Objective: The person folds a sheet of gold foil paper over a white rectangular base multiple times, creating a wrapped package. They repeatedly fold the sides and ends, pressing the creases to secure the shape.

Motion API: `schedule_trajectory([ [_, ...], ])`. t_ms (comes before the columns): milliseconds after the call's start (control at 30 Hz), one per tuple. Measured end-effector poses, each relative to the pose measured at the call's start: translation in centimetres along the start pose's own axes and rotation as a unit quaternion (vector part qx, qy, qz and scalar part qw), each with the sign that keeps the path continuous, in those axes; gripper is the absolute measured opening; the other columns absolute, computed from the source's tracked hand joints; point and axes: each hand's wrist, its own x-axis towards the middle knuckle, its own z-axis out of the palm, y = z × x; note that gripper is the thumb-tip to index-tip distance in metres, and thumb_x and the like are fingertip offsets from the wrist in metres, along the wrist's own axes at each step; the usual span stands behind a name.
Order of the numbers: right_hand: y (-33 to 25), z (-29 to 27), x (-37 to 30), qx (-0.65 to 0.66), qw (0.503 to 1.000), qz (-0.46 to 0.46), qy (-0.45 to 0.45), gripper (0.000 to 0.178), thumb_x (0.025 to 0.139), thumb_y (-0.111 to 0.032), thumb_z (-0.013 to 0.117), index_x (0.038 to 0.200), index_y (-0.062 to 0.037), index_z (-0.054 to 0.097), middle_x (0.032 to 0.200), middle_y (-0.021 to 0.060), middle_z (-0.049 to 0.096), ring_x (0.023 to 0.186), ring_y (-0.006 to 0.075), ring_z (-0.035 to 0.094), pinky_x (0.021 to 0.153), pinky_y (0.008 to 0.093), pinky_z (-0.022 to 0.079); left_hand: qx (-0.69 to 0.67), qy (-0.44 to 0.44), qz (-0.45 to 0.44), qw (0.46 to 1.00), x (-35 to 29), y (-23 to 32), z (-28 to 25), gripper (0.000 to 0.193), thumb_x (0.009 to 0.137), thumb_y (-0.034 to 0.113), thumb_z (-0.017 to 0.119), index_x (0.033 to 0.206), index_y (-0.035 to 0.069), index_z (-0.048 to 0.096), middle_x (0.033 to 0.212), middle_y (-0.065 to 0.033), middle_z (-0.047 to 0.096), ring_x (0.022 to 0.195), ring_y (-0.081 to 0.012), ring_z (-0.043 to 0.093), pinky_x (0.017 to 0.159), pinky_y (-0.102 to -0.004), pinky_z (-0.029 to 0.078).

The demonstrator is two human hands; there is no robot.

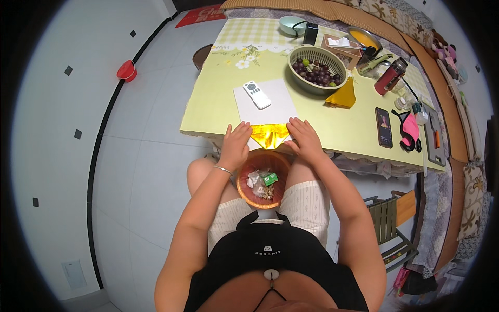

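A sheet of shiny gold foil paper (pixel 270 134), folded to a point at its near side, lies at the table's front edge. At its left end, my left hand (pixel 236 144) grips it with the fingertips on top. My right hand (pixel 305 139) holds the right end in the same way. Beneath the foil is a pale grey board (pixel 275 93), and a white remote control (pixel 257 95) rests on its far part. Another folded gold piece (pixel 343 95) stands to the right, beside a colander (pixel 297 78) of dark grapes (pixel 318 74).
Between my knees stands an orange-rimmed waste bin (pixel 240 192) with scraps. Right on the table are a phone (pixel 383 127), a pink-and-black item (pixel 409 130), a red bottle (pixel 391 76) and a tissue box (pixel 342 52). A folding chair (pixel 384 221) is at lower right; a red bucket (pixel 126 71) sits left.
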Motion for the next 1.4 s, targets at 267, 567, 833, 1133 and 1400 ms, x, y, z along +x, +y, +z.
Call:
schedule_trajectory([
  [267,-1.0,-1.0,-0.6,0.082,0.993,-0.021,0.082,0.023,0.084,-0.014,0.073,0.105,-0.0061,0.069,0.119,0.0120,0.068,0.117,0.0327,0.060,0.107,0.0484,0.043,-0.067,0.154,-0.005,0.986,-0.1,-1.2,0.5,0.031,0.077,-0.004,0.068,0.107,0.003,0.071,0.113,-0.0135,0.069,0.106,-0.0343,0.063,0.094,-0.0441,0.051],
  [567,-1.6,1.2,1.2,0.305,0.905,0.210,0.209,0.012,0.091,-0.005,0.068,0.103,-0.0028,0.066,0.089,0.0063,0.071,0.079,0.0177,0.066,0.071,0.0327,0.051,-0.392,0.165,-0.193,0.884,1.1,-1.5,-0.2,0.010,0.091,0.002,0.068,0.100,-0.001,0.069,0.092,-0.0109,0.072,0.079,-0.0202,0.070,0.072,-0.0301,0.057],
  [833,-2.7,1.1,7.5,0.595,0.687,0.287,0.303,0.021,0.092,0.000,0.069,0.109,0.0004,0.057,0.088,0.0063,0.066,0.071,0.0098,0.063,0.062,0.0212,0.050,-0.593,0.235,-0.317,0.702,6.2,-2.6,-1.3,0.011,0.097,0.001,0.059,0.107,-0.004,0.060,0.086,-0.0113,0.068,0.070,-0.0183,0.071,0.060,-0.0256,0.058],
  [1133,-2.7,2.4,10.3,0.558,0.724,0.222,0.339,0.010,0.095,0.000,0.067,0.104,0.0005,0.065,0.088,0.0066,0.068,0.074,0.0131,0.067,0.069,0.0251,0.056,-0.650,0.248,-0.292,0.656,7.7,-4.5,-1.2,0.009,0.098,0.002,0.059,0.104,-0.004,0.062,0.087,-0.0115,0.069,0.073,-0.0194,0.072,0.064,-0.0260,0.059],
  [1400,-2.9,1.9,10.5,0.583,0.711,0.220,0.325,0.009,0.097,-0.003,0.066,0.104,0.0022,0.064,0.092,0.0058,0.069,0.080,0.0126,0.066,0.077,0.0239,0.054,-0.593,0.245,-0.283,0.713,8.8,-5.1,-2.8,0.017,0.095,-0.001,0.064,0.112,-0.004,0.065,0.088,-0.0102,0.070,0.074,-0.0171,0.071,0.069,-0.0263,0.059],
])
